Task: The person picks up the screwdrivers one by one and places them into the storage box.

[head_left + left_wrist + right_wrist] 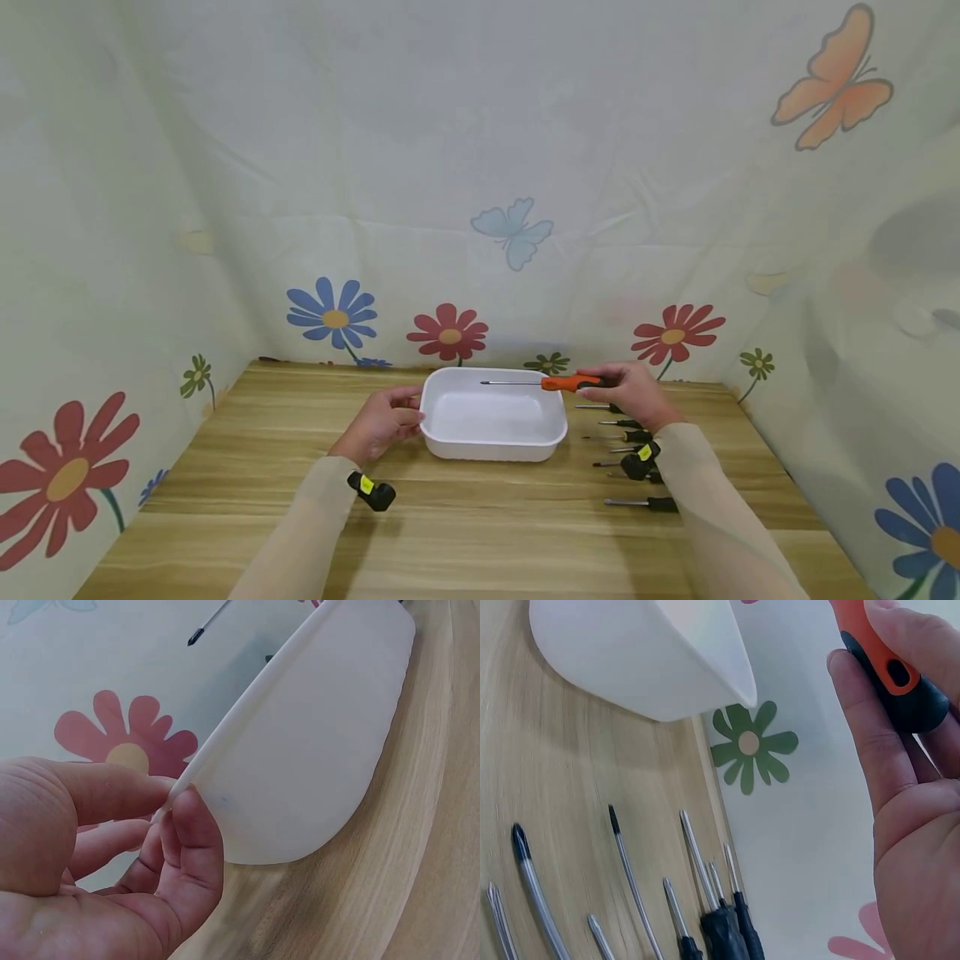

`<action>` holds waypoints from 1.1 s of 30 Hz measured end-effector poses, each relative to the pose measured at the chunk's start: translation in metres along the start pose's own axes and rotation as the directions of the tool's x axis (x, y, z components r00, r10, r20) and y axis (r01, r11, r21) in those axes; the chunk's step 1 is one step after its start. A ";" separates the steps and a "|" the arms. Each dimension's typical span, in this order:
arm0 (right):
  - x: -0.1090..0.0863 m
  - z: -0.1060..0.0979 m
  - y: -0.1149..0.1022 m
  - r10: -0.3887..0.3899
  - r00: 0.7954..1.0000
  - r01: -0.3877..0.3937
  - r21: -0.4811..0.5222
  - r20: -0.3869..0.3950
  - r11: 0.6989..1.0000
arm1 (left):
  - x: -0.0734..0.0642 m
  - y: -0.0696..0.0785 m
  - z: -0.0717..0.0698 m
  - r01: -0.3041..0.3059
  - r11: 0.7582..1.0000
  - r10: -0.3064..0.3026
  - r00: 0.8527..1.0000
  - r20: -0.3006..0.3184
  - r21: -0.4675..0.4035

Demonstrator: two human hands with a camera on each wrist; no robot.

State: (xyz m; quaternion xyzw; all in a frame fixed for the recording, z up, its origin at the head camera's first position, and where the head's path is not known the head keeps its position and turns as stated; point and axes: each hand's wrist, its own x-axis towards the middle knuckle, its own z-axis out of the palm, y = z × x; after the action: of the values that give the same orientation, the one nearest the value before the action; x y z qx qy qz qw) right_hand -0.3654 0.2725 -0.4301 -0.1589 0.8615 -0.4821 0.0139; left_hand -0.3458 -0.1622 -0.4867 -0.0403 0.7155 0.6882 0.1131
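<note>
A white rectangular tray (491, 451) stands on the wooden table. My left hand (382, 423) pinches its left rim between thumb and fingers, seen close up in the left wrist view, where the thumb lies along the rim (232, 724). My right hand (633, 393) grips an orange and black screwdriver (562, 383) by the end of its handle. The screwdriver lies level over the right back part of the tray, its metal shaft pointing left. In the right wrist view the black handle end (915, 705) rests between thumb and fingers.
Several screwdrivers lie in a column right of the tray, under and beside my right forearm, shafts pointing left; the nearest screwdriver (637, 503) has a black handle. A flowered cloth (480, 167) hangs behind the wooden table (465, 533) and at both sides.
</note>
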 end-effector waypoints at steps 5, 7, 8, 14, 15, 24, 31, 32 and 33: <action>0.007 0.010 0.000 -0.025 1.000 0.025 0.023 0.004 0.999 | -0.001 0.000 0.000 0.009 1.000 -0.009 1.000 -0.001 -0.001; 0.010 0.013 -0.001 -0.028 1.000 0.028 0.021 0.007 0.999 | -0.001 0.000 0.000 0.008 1.000 -0.008 1.000 0.001 -0.003; 0.011 0.015 -0.002 -0.027 1.000 0.026 0.028 0.013 0.999 | -0.001 0.000 0.000 0.006 1.000 -0.006 1.000 0.003 -0.005; 0.018 0.023 -0.005 -0.011 1.000 0.010 0.038 0.026 0.999 | 0.000 -0.001 0.000 -0.001 1.000 0.001 1.000 0.008 -0.018; 0.019 0.024 -0.006 -0.010 1.000 0.009 0.029 0.022 1.000 | 0.000 -0.001 0.000 -0.001 1.000 0.002 1.000 0.008 -0.021; 0.031 0.036 -0.005 -0.001 1.000 0.000 0.031 0.022 1.000 | -0.002 0.000 0.001 0.001 1.000 -0.001 1.000 0.002 -0.017; 0.038 0.041 -0.005 0.021 1.000 -0.021 0.026 0.021 0.999 | -0.002 0.002 0.001 0.018 1.000 -0.018 1.000 -0.006 -0.015; 0.039 0.042 -0.005 0.023 1.000 -0.023 0.025 0.021 0.999 | -0.002 0.001 0.001 0.018 1.000 -0.018 1.000 -0.006 -0.017; 0.040 0.043 -0.005 0.025 0.999 -0.026 0.022 0.022 0.999 | -0.001 0.001 0.001 0.018 1.000 -0.018 1.000 -0.007 -0.018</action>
State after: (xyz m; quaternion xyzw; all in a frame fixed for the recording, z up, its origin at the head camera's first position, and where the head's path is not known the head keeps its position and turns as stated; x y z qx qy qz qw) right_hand -0.3946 0.2229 -0.4435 -0.1530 0.8577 -0.4898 0.0313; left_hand -0.3445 -0.1612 -0.4854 -0.0504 0.7092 0.6936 0.1162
